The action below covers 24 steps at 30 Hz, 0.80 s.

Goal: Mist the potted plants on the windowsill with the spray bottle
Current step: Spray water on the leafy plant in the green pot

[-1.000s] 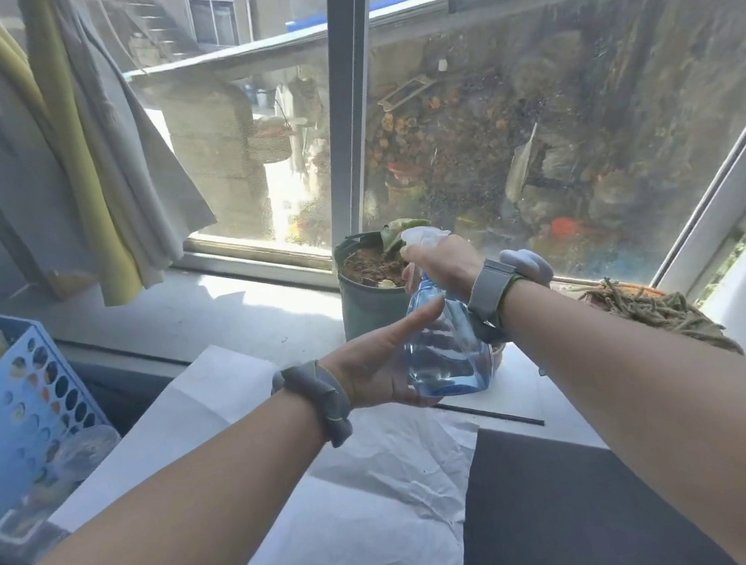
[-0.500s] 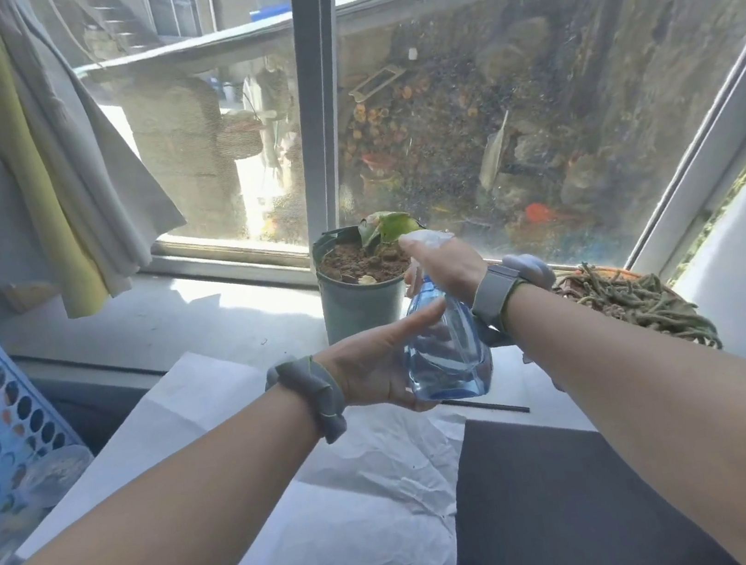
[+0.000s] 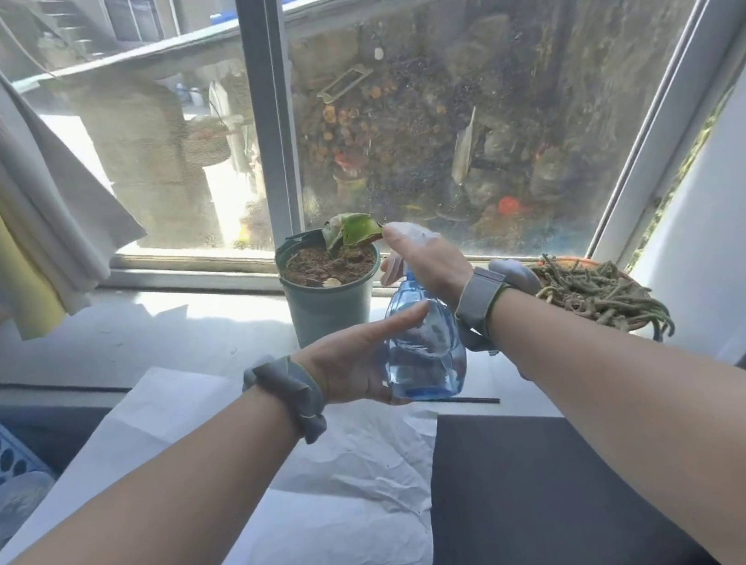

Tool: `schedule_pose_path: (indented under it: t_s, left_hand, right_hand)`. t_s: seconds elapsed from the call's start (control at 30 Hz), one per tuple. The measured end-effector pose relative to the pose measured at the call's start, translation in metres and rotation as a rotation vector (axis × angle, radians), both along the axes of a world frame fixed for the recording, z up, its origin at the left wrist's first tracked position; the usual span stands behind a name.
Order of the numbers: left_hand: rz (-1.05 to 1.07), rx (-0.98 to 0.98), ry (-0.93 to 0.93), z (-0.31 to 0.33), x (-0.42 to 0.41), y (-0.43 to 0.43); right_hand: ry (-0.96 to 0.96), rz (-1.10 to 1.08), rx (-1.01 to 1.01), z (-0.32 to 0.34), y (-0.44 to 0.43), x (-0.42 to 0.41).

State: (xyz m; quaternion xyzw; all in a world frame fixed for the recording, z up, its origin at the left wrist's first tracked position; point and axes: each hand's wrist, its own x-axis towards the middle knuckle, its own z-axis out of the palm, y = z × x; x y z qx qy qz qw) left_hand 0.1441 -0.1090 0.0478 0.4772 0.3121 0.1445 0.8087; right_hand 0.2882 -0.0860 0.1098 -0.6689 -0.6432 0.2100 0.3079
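1. Gripping the head of the spray bottle with the right hand, fingers curled down onto the trigger.
2. Steadying the bottle's lower body with the left hand: palm against it, one finger laid straight across, the rest hidden behind.
3. Just beyond the right fingers, a green pot on the windowsill, its leaf right by them.
4. Right of that wrist, a trailing plant.
5. Below both hands, white paper on the desk.

Clear glossy plastic spray bottle
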Motion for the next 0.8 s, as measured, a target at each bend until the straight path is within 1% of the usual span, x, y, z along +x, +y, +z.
schedule_pose_path:
  t_s: [0.17,0.4,0.53,0.7,0.8]
  left_hand:
    - [0.013,0.003,0.002,0.014,0.003,0.002]
    - [0.017,0.004,0.033,0.016,0.001,0.004]
    - [0.007,-0.015,0.018,0.015,-0.001,0.003]
    - [0.029,-0.043,-0.020,0.013,-0.003,-0.002]
    - [0.035,-0.044,-0.092,0.007,-0.006,-0.006]
  right_hand:
    - [-0.025,-0.049,0.009,0.012,0.005,-0.001]
    - [-0.055,-0.119,-0.069,0.011,0.014,-0.001]
    - [-0.079,-0.048,-0.059,0.011,0.014,0.000]
    - [-0.034,0.038,-0.019,0.013,0.009,-0.002]
    - [-0.087,0.125,0.001,0.015,0.001,-0.011]
